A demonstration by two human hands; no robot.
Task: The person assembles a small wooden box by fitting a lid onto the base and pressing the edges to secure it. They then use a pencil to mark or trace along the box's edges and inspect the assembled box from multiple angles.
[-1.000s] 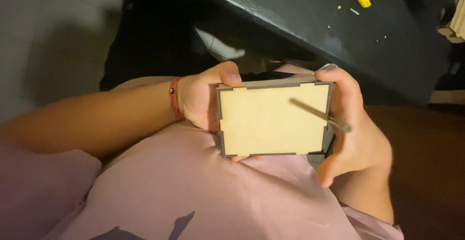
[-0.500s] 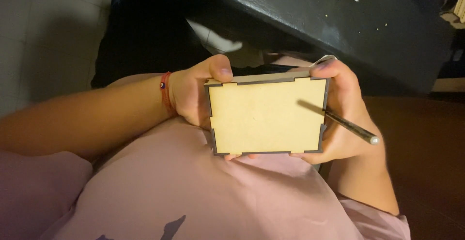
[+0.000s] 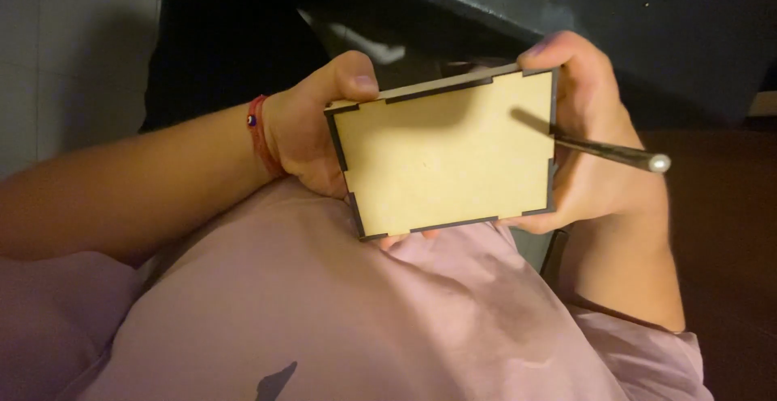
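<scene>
One wooden box (image 3: 445,154) sits in the middle of the view, held between two hands above the person's lap. It is a flat, pale rectangular piece with dark burnt edges and notched finger joints at its corners; its broad plain face is turned up toward the camera and carries no label or mark that can be seen.

The left hand (image 3: 312,130) grips the box's left end: the thumb lies curled over the far left corner, and fingertips show beneath the near edge, so the fingers are wrapped closed around the wood. One red cord bracelet (image 3: 259,134) with a small bead circles that wrist.

The right hand (image 3: 595,150) clasps the box's right end, fingers bent over the far right corner and the palm against the side. The same hand also pins one thin metal rod (image 3: 611,152), which sticks out to the right, ending in a pale rounded tip, and casts a shadow on the wood. How its inner end meets the box cannot be told.

Below the box lies pink cloth (image 3: 348,312) covering the person's lap. On the far side runs one dark table (image 3: 615,21) with a few tiny light specks on it. A pale tiled floor (image 3: 73,53) shows at the far left.
</scene>
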